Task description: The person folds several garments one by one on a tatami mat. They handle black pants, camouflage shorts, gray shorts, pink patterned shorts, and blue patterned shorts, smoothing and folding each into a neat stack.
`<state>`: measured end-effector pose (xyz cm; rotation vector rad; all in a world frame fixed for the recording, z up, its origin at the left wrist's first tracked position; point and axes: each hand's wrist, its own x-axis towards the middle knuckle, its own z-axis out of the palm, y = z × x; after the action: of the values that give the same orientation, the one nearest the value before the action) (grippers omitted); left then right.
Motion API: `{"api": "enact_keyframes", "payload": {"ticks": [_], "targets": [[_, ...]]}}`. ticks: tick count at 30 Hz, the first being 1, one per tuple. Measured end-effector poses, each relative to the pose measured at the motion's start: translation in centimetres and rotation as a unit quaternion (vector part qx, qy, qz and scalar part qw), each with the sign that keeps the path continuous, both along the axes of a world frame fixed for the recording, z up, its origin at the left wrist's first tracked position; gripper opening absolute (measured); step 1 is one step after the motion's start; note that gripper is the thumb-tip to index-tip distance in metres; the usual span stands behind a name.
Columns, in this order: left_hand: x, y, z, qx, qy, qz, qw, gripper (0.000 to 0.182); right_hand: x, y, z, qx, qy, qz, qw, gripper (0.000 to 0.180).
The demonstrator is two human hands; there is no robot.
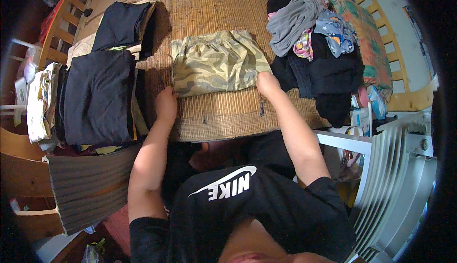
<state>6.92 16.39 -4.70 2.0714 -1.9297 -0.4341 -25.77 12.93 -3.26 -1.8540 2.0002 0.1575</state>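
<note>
Camouflage shorts (217,65) with a gathered elastic waistband lie spread on a woven bamboo mat (214,118), the waistband on the far side. It is unclear whether they are full shorts or trousers folded short. My left hand (166,105) pinches the near left corner of the garment. At the near right corner, the fingers of my right hand (267,83) close on the hem. Both hands rest low by the mat, and their fingertips are partly hidden.
On the left stand stacks of folded clothes, including dark folded garments (98,97), black folded cloth (121,25) and pale ones (43,102). A loose clothes heap (300,20) lies right, beside a patterned pillow (367,41). Wooden bed rails (391,41) border the mat.
</note>
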Motion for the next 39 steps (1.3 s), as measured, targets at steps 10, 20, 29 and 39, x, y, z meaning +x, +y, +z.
{"api": "enact_keyframes", "payload": {"ticks": [10, 20, 29, 39], "targets": [[-0.1, -1.0, -0.9, -0.101, -0.097, -0.191, 0.972, 0.024, 0.1, 1.4, -2.3, -0.081, -0.003, 0.164, 0.983, 0.052], [2.0, -0.7, 8.7, -0.065, 0.739, -0.014, 0.671, 0.028, -4.1, 0.1, 9.9, 0.084, -0.647, 0.01, 0.758, 0.02], [1.8, -6.5, -0.9, 0.169, 0.542, 0.242, 0.787, 0.034, -2.4, -4.4, -0.2, -0.01, -0.248, -0.037, 0.968, 0.025], [-0.3, -6.9, -3.5, -0.119, 0.019, 0.054, 0.991, 0.025, -0.2, -2.7, -3.3, -0.079, -0.067, 0.021, 0.994, 0.029]]}}
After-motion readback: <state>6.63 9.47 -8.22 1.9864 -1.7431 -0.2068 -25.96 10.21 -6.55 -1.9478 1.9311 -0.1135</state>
